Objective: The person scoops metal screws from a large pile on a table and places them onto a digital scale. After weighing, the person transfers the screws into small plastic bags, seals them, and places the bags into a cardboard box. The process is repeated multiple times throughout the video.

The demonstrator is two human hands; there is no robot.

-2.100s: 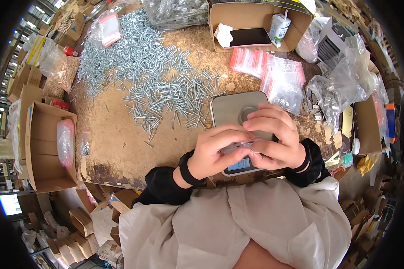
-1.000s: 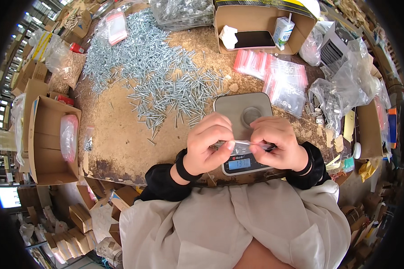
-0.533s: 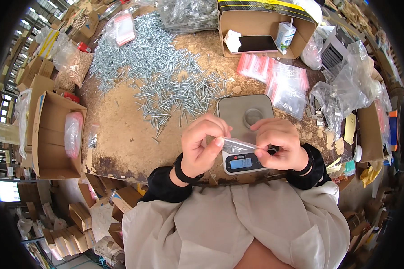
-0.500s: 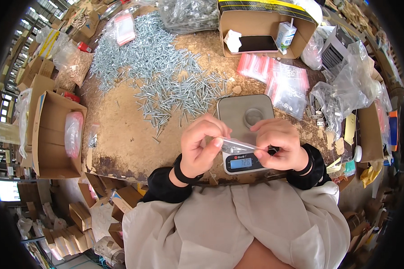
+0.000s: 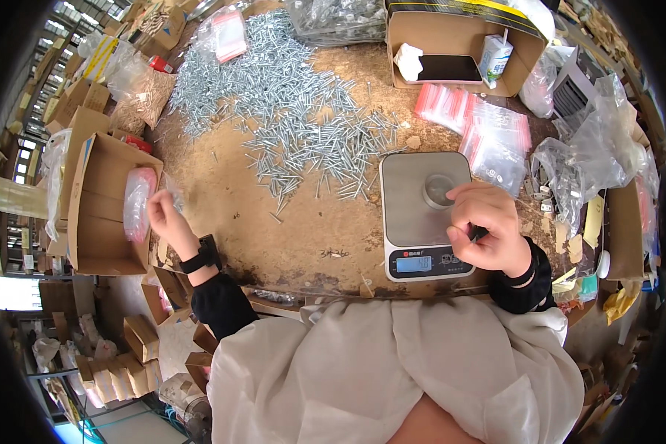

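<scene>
At the left, my left hand (image 5: 172, 220) is closed with its fingers curled, beside the open cardboard box (image 5: 100, 248). A clear and pink plastic bag (image 5: 138, 203) lies in that box, and another small clear bag shows partly behind my fingers. Whether the hand grips a bag is hidden. My right hand (image 5: 490, 228) hangs curled over the right side of the digital scale (image 5: 414, 214). Its fingertips are at the edge of a small round dish (image 5: 438, 191) on the metal plate. Something dark shows within the curled fingers; I cannot make it out.
A large heap of silver screws (image 5: 296, 111) spreads over the worn wooden table. Red-edged zip bags (image 5: 492, 140) lie right of the scale. Behind them an open box (image 5: 451, 37) holds a phone and a drink carton. Crumpled clear plastic (image 5: 607, 148) sits at the far right.
My left hand has left the small clear bag's place over the scale and swung to the cardboard box. Both hands have parted; the bag is gone from between them. The view has shifted slightly.
</scene>
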